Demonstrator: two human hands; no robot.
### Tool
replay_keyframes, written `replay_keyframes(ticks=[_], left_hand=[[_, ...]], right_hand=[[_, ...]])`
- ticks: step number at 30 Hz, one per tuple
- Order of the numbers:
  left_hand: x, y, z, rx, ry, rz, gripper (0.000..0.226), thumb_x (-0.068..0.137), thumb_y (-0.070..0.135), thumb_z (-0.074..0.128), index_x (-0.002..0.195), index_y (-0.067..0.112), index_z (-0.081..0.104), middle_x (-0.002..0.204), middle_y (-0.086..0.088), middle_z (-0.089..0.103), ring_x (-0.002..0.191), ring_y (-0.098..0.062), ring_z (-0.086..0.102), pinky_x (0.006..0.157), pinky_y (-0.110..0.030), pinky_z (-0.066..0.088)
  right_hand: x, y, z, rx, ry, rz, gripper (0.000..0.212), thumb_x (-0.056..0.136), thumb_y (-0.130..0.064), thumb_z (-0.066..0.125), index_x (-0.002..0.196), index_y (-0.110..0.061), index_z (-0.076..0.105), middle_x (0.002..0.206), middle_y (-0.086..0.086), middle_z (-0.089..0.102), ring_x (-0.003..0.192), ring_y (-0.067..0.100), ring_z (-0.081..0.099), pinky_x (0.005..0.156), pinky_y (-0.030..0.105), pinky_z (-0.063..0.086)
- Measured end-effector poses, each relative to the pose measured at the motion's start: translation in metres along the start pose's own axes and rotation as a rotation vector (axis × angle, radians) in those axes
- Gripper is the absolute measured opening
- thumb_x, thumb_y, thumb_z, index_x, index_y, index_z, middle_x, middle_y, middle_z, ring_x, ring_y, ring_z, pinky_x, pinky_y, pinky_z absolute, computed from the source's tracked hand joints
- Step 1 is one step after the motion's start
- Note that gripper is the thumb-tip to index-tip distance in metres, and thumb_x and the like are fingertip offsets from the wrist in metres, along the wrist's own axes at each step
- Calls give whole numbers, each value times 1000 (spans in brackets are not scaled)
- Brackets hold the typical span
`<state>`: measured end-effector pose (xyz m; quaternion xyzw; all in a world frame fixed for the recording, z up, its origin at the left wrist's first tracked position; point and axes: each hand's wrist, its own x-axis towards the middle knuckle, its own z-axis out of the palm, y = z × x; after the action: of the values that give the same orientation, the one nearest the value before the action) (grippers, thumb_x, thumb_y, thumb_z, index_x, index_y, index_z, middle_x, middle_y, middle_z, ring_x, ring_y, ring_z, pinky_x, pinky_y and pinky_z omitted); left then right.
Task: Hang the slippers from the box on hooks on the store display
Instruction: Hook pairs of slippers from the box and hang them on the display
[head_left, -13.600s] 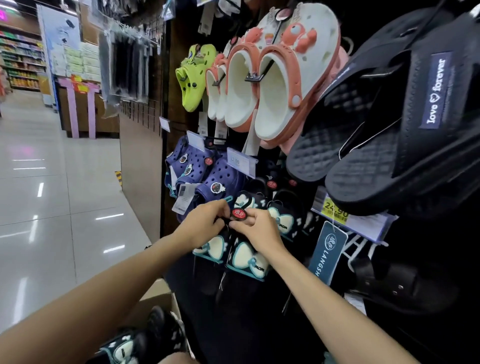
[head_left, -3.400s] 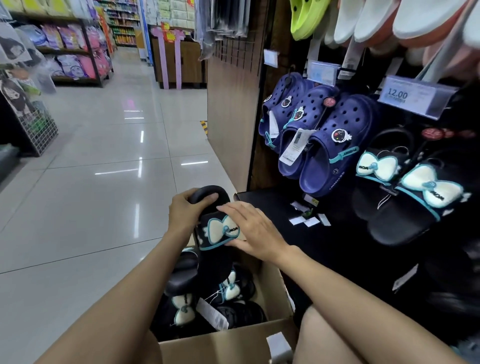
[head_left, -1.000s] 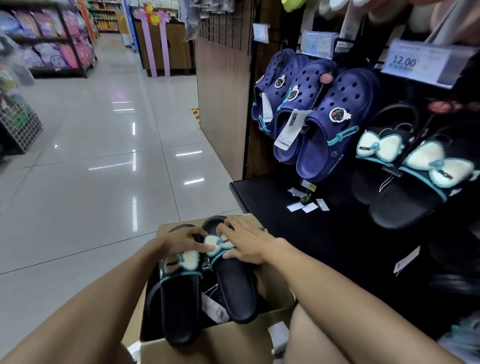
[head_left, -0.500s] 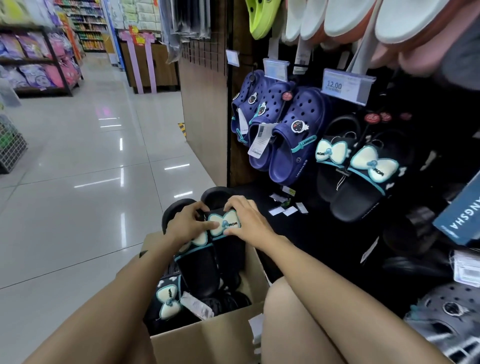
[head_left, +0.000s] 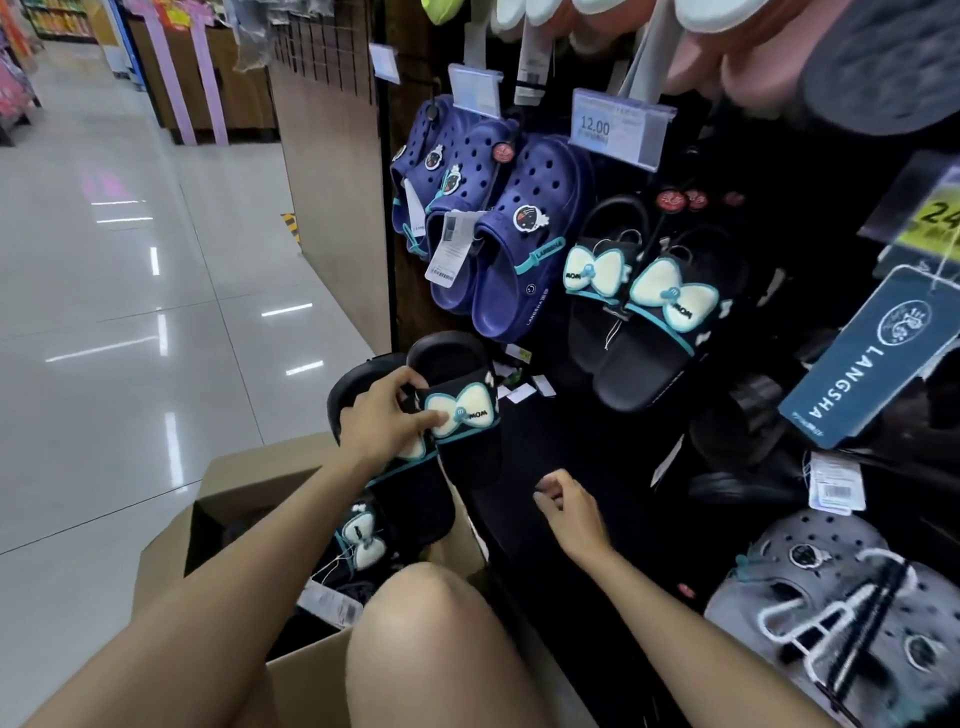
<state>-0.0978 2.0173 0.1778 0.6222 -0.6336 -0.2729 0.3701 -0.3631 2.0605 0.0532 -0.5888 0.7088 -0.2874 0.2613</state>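
My left hand (head_left: 382, 418) grips a pair of black slippers with cream bows (head_left: 462, 410), held above the open cardboard box (head_left: 244, 483). More bow slippers (head_left: 361, 540) lie inside the box. My right hand (head_left: 571, 512) hovers to the right of the pair, fingers loosely curled, holding nothing. Two matching bow slippers (head_left: 649, 312) hang on a hook (head_left: 670, 200) of the black display.
Navy clogs (head_left: 498, 228) hang left of the bow slippers under a 12.00 price tag (head_left: 618, 127). Grey clogs (head_left: 841, 592) hang low on the right, a blue LANGSHA tag (head_left: 862, 364) above them. My bare knee (head_left: 431, 623) is against the box. Shiny aisle floor (head_left: 130, 286) lies left.
My right hand has let go of the slipper pair and dropped to the right. My left hand has lifted the pair higher out of the box, toward the display.
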Motion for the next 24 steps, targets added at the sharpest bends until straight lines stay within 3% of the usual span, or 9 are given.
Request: replay_keyframes(ticks=[7, 10, 14, 20, 24], left_hand=[[-4, 19, 56, -97, -51, -2, 35, 68, 35, 87, 90, 32, 60, 74, 12, 58, 80, -19, 61, 79, -43, 49], [-2, 19, 71, -131, -99, 0, 36, 66, 38, 88, 88, 32, 61, 70, 11, 52, 70, -14, 55, 71, -40, 46], [5, 18, 76, -143, -112, -15, 37, 63, 44, 89, 86, 35, 61, 74, 8, 52, 69, -13, 53, 72, -42, 48], [3, 21, 84, -121, -137, 16, 39, 62, 43, 90, 86, 32, 62, 73, 5, 56, 66, -13, 52, 66, -34, 43], [2, 25, 87, -97, -152, 42, 38, 66, 39, 89, 92, 28, 64, 79, -1, 62, 73, -17, 57, 70, -41, 49]], right_hand=[[-35, 85, 16, -66, -76, 276, 8, 95, -21, 62, 95, -25, 55, 99, -3, 65, 93, 16, 64, 85, 35, 53], [-50, 114, 21, -124, -77, 364, 13, 95, -22, 63, 101, -29, 53, 111, -4, 60, 103, 17, 60, 90, 40, 52], [-68, 149, 13, -269, -20, 483, 28, 96, -23, 61, 123, -24, 52, 130, 1, 49, 124, 24, 45, 86, 33, 46], [-81, 187, 1, -309, 71, 611, 51, 93, -27, 65, 138, -18, 43, 142, 10, 43, 129, 31, 42, 97, 47, 45], [-79, 197, -2, -335, 45, 614, 58, 89, -28, 71, 139, -16, 44, 144, 11, 40, 129, 31, 44, 100, 49, 43]])
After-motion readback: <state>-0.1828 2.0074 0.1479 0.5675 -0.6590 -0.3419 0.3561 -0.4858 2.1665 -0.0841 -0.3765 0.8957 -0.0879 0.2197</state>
